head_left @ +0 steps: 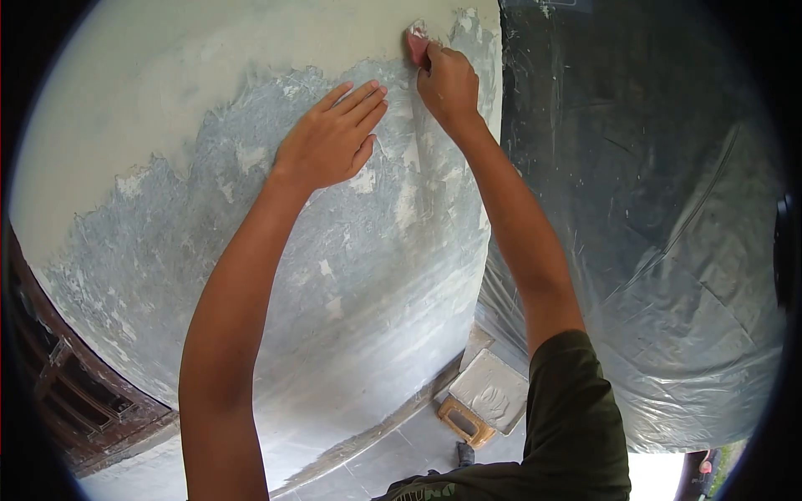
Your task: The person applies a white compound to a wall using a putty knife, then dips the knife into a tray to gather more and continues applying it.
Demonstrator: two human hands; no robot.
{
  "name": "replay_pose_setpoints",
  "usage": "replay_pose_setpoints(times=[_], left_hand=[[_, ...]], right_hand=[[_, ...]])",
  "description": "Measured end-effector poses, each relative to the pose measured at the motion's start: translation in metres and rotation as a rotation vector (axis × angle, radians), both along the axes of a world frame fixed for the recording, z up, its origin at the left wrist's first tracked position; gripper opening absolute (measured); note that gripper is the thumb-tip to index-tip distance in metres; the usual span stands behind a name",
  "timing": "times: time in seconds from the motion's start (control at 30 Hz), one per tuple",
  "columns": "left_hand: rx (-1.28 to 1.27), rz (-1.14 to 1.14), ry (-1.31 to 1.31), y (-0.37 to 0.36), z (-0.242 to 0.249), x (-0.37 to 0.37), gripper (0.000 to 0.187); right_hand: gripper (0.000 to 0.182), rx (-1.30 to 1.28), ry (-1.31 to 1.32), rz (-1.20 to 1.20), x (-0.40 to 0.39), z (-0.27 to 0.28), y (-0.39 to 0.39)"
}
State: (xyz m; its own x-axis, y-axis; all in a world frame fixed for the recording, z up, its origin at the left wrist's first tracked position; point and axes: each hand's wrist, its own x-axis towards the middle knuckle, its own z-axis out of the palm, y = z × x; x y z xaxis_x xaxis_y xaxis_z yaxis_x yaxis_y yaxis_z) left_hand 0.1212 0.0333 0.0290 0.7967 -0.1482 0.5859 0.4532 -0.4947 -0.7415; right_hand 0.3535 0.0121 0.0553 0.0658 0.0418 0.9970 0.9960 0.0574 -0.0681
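My right hand point(452, 88) is closed around a small red scraper point(417, 45), held against the wall near its upper right edge. Whitish material shows on the scraper's tip; its blade is hard to make out. To the left, my left hand point(330, 136) lies flat on the wall point(276, 250), fingers stretched out and holding nothing. Around both hands the wall is patchy grey with white flakes and ragged edges. Above that, smooth cream paint point(184, 75) covers the surface.
Dark plastic sheeting point(652, 209) hangs to the right of the wall's edge. Below, a tray of white paste point(491, 389) sits by a yellow-brown handled tool point(464, 422) on the tiled floor point(376, 468). A brown wooden frame point(83, 401) stands at lower left.
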Motion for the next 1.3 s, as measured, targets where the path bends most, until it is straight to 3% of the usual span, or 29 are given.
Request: replay_pose_setpoints(times=[0.07, 0.17, 0.23, 0.27, 0.37, 0.53, 0.63, 0.8, 0.87, 0.93, 1.1, 1.3], left_hand=[[-0.008, -0.001, 0.004, -0.001, -0.001, -0.001, 0.046], [-0.012, 0.007, 0.002, -0.002, 0.0, 0.0, 0.045], [0.006, -0.001, 0.0, 0.0, -0.001, 0.001, 0.043], [0.007, -0.001, 0.006, 0.002, -0.002, 0.001, 0.043], [0.015, -0.019, -0.006, 0.005, -0.001, 0.002, 0.042], [0.013, -0.019, -0.003, 0.002, -0.002, 0.0, 0.043], [0.019, -0.023, -0.008, 0.001, -0.002, 0.0, 0.043], [0.013, -0.005, -0.003, 0.003, -0.003, 0.0, 0.043], [0.017, -0.014, -0.013, 0.006, -0.003, 0.002, 0.043], [0.016, -0.003, -0.007, 0.004, -0.002, 0.001, 0.042], [0.012, 0.008, -0.006, 0.004, -0.003, 0.001, 0.042], [0.014, -0.009, -0.006, 0.003, -0.002, 0.002, 0.042]], right_hand=[[0.012, -0.049, -0.022, 0.132, -0.033, -0.033, -0.029], [0.012, 0.07, 0.061, 0.26, -0.029, -0.031, -0.044], [0.012, 0.165, 0.13, 0.211, -0.005, 0.004, -0.032], [0.027, 0.185, 0.125, 0.107, 0.007, 0.021, -0.024], [0.021, 0.156, 0.134, 0.064, 0.03, 0.047, -0.003], [0.013, 0.012, 0.102, 0.033, -0.018, -0.013, -0.006], [0.009, -0.105, 0.096, 0.141, -0.044, -0.05, -0.039], [0.019, 0.193, 0.087, 0.068, 0.013, 0.021, -0.017], [0.019, 0.203, 0.093, 0.066, 0.034, 0.046, -0.003], [0.019, 0.127, 0.004, -0.132, 0.059, 0.061, 0.014], [0.015, 0.083, -0.083, -0.103, 0.061, 0.037, 0.019], [0.009, 0.008, 0.004, -0.001, -0.002, -0.027, -0.001]])
